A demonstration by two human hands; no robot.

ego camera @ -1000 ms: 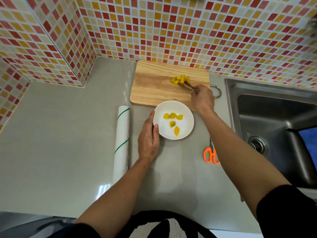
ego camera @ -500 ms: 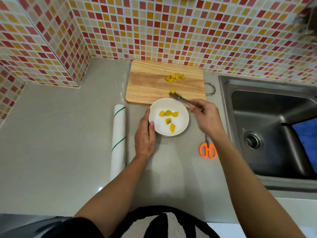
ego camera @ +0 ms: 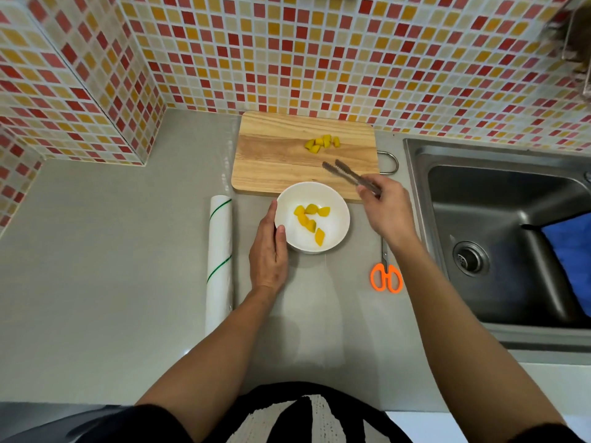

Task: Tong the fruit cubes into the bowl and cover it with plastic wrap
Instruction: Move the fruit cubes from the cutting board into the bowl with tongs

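A white bowl [ego camera: 335, 233] sits on the grey counter just in front of a wooden cutting board [ego camera: 275, 158]. Several yellow fruit cubes [ego camera: 310, 219] lie in the bowl. A small pile of yellow fruit cubes [ego camera: 321, 143] stays at the back of the board. My left hand [ego camera: 267, 254] rests against the bowl's left side with the thumb on the rim. My right hand [ego camera: 385, 209] grips metal tongs [ego camera: 347, 174], whose tips are parted and empty over the board, right of and behind the bowl. A roll of plastic wrap [ego camera: 219, 260] lies left of my left hand.
Orange-handled scissors [ego camera: 386, 276] lie on the counter right of the bowl, under my right forearm. A steel sink [ego camera: 499, 238] with a blue cloth [ego camera: 572, 251] fills the right side. Tiled walls close the back and left.
The tongs carried a cube from the board pile to the bowl and let it go. The empty tongs have now lifted back over the board. My left hand stayed on the bowl.
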